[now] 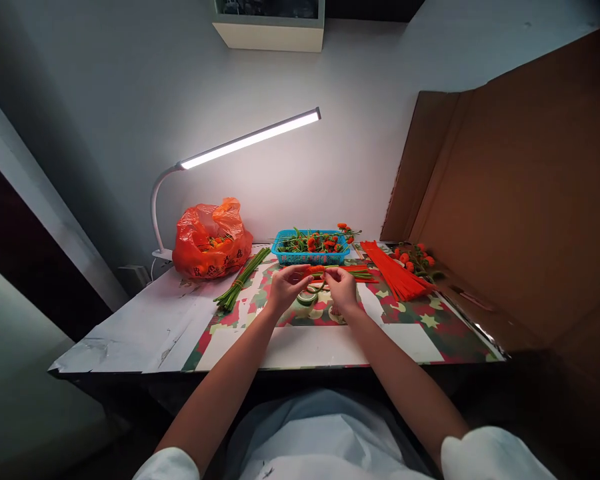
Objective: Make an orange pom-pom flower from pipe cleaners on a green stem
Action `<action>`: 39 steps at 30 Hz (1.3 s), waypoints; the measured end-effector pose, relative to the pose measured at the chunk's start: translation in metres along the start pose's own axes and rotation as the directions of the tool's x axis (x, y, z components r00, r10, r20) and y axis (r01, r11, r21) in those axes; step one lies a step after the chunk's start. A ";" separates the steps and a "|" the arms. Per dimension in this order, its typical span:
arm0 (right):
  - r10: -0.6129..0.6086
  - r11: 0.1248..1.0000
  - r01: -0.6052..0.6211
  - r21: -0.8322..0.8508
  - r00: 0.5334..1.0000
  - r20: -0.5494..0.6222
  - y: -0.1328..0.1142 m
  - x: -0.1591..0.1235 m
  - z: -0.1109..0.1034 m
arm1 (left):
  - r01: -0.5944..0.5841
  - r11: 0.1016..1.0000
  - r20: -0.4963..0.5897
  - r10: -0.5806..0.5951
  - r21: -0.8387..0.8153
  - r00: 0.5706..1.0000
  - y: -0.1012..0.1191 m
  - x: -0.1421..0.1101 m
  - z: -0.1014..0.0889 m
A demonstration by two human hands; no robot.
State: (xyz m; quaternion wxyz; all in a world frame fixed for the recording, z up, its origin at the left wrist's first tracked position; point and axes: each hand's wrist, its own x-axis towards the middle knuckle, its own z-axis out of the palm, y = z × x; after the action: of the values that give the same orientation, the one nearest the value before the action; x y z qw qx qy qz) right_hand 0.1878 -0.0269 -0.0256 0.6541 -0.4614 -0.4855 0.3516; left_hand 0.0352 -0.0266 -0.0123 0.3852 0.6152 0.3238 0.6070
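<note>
My left hand (289, 289) and my right hand (342, 287) meet over the middle of the table, fingertips pinched. Between them is a small orange fuzzy piece (317, 269), apparently pipe cleaner, partly hidden by the fingers. Below the hands lies a roll of green tape (307, 298), and a dark green strip rises from it towards my right fingers. Just behind the hands, red and green pipe cleaners (363, 273) lie crosswise on the table.
A blue basket (311, 257) at the back holds orange flowers with green stems. To its left are a bundle of green stems (240, 281) and an orange plastic bag (213, 257). Red pipe cleaners (397, 275) and orange flowers (413, 258) lie right, beside tall cardboard (510, 187). A lamp (250, 139) shines overhead.
</note>
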 end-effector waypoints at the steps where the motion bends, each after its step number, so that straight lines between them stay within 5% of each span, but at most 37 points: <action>1: 0.029 0.999 -0.029 0.031 1.000 0.005 0.001 0.002 0.000 | 0.009 1.000 0.007 -0.009 -0.016 1.000 0.001 0.001 0.000; 8: 0.192 0.962 -0.224 0.156 0.961 0.201 0.003 0.005 0.002 | 0.068 0.995 0.091 -0.062 -0.074 0.994 0.006 0.001 0.000; 14: 0.183 0.967 -0.226 0.120 0.937 0.297 0.001 0.001 0.004 | 0.077 0.995 0.143 -0.067 -0.068 0.987 0.007 -0.003 0.005; 24: -0.075 0.993 0.078 -0.084 0.997 0.035 -0.003 -0.005 0.006 | 0.116 0.993 0.233 -0.106 -0.027 0.967 -0.001 -0.004 0.006; 32: -0.360 0.883 0.348 -0.314 0.933 0.020 -0.009 -0.007 0.001 | 0.030 0.997 0.051 -0.034 0.066 0.998 -0.011 -0.002 0.008; 39: -0.463 0.806 0.431 -0.405 0.886 0.022 -0.005 -0.001 -0.003 | -0.031 0.988 -0.015 0.033 0.149 0.999 -0.012 -0.002 0.009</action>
State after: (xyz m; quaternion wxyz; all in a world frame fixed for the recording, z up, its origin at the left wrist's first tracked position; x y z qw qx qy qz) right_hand 0.1905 -0.0299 -0.0212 0.6286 -0.4708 -0.6159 0.0629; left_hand 0.0450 -0.0233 -0.0239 0.3258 0.6420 0.3614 0.5925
